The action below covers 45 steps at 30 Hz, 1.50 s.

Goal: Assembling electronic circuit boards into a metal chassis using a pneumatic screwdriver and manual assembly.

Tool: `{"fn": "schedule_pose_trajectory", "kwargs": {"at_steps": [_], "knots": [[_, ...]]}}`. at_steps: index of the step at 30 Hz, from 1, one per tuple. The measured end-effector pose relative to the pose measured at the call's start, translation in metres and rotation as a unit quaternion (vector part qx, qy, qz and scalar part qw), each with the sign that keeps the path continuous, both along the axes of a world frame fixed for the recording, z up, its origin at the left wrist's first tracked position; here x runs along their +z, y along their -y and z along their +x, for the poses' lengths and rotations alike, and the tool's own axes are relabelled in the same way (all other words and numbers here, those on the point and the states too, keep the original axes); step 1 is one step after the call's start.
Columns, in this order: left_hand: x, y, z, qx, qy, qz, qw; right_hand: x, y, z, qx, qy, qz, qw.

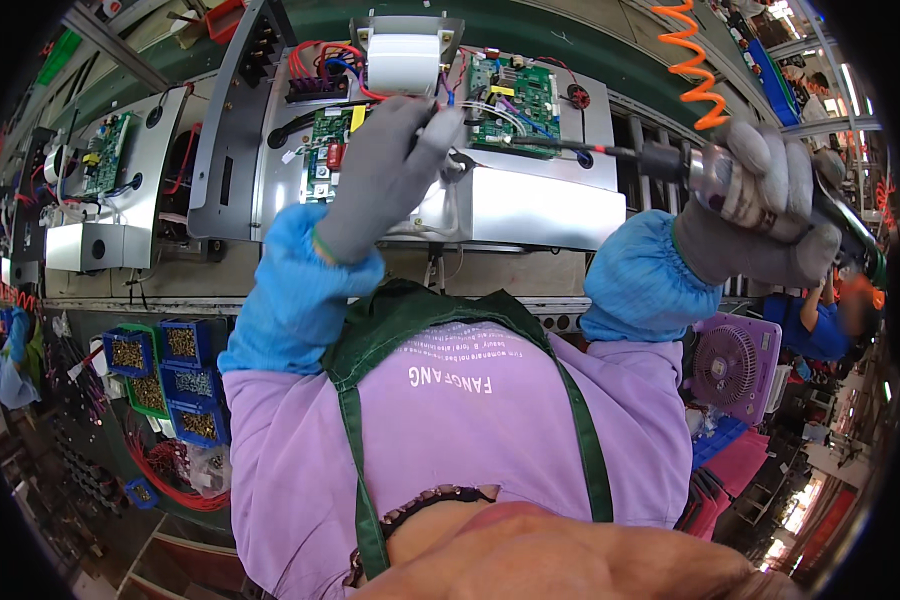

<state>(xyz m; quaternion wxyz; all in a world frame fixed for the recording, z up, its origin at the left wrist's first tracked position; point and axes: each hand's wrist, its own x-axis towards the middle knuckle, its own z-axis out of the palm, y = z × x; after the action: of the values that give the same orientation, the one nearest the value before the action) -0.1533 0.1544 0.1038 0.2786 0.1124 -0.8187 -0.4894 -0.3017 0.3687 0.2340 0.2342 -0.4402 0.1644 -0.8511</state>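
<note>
My right hand (755,205), in a grey glove, is wrapped round a power screwdriver (710,178). Its long dark bit (610,150) points left, the tip lying over the larger green circuit board (515,95). My left hand (385,170), gloved too, reaches over the metal chassis (595,125) with its fingers bent together beside the wires (450,97) under a white cylindrical part (403,65). Whatever is between those fingertips is hidden. A smaller green board (325,150) with a red component sits partly behind this hand. A shiny metal cover (545,205) stands along the chassis's near side.
Another chassis (120,190) with a board stands to the left. Blue bins (195,385) of small metal fasteners lie at lower left, near red wires (170,475). An orange coiled hose (692,65) hangs at upper right. At right are a purple fan (735,368) and another person (820,320).
</note>
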Motion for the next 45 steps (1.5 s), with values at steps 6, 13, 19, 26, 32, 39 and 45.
{"fn": "schedule_pose_trajectory", "kwargs": {"at_steps": [6, 13, 19, 26, 32, 39, 45], "knots": [[0.01, 0.007, 0.045, 0.099, 0.034, 0.092, 0.99, -0.003, 0.047, 0.006, -0.087, -0.059, 0.102, 0.989], [0.013, 0.022, 0.013, -0.041, -0.003, 0.0, 0.999, 0.014, 0.037, 0.006, 0.016, -0.085, 0.002, 0.996], [0.025, -0.005, -0.043, -0.216, 0.105, 0.154, 0.958, 0.026, 0.019, 0.013, -0.095, 0.013, -0.11, 0.989], [0.025, 0.027, 0.017, -0.106, 0.123, 0.095, 0.982, 0.016, 0.004, 0.005, -0.081, -0.04, -0.095, 0.991], [-0.023, -0.008, 0.021, -0.092, 0.042, 0.506, 0.857, 0.009, 0.038, -0.01, 0.062, -0.2, 0.053, 0.976], [-0.04, -0.038, 0.008, -0.082, -0.007, 0.562, 0.823, -0.011, 0.092, 0.021, 0.061, -0.19, 0.098, 0.975], [-0.039, -0.041, 0.009, -0.072, 0.017, 0.537, 0.84, -0.033, 0.102, 0.018, 0.029, -0.204, 0.122, 0.971]]}}
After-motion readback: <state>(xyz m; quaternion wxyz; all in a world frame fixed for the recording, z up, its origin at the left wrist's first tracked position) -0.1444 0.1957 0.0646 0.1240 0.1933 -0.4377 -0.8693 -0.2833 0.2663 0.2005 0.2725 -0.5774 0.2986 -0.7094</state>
